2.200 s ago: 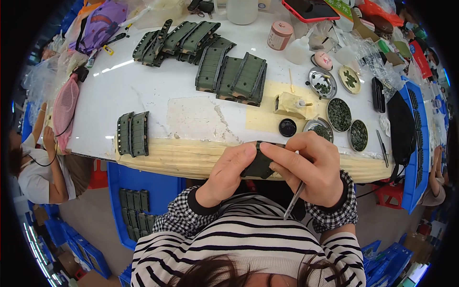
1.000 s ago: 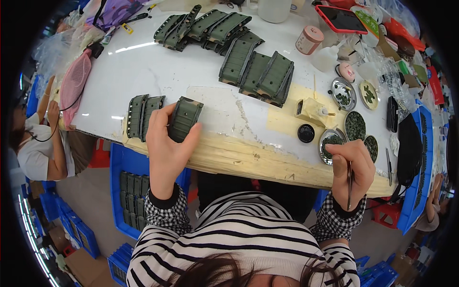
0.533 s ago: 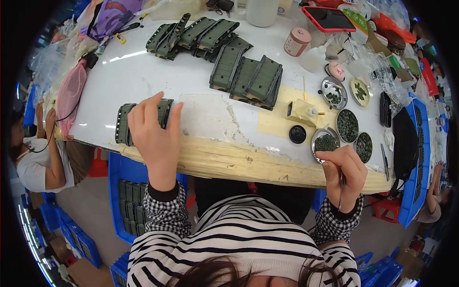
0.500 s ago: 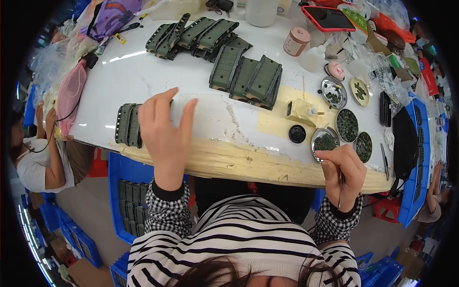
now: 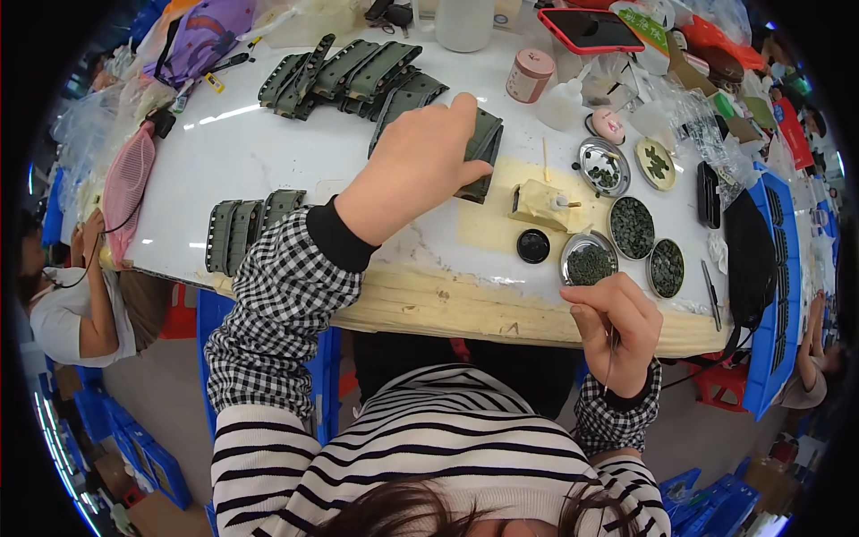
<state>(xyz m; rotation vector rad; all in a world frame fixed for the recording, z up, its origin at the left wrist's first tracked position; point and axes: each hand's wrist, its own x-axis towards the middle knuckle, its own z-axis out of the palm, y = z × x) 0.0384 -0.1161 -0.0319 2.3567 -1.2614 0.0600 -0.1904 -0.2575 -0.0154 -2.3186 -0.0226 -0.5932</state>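
Left hand (image 5: pixel 419 159) on green pieces (image 5: pixel 479 152); small dishes (image 5: pixel 632 226) beside.

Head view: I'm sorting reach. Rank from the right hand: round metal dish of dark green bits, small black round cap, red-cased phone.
1. Round metal dish of dark green bits, just above the right hand.
2. Small black round cap, up-left.
3. Red-cased phone, far table edge.

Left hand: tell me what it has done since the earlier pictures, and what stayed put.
The left hand left the dark green pieces at the near left edge and reached forward onto the green stack at the table's middle. The right hand stayed by the near edge, pinching a thin tool; the round dishes have not moved.
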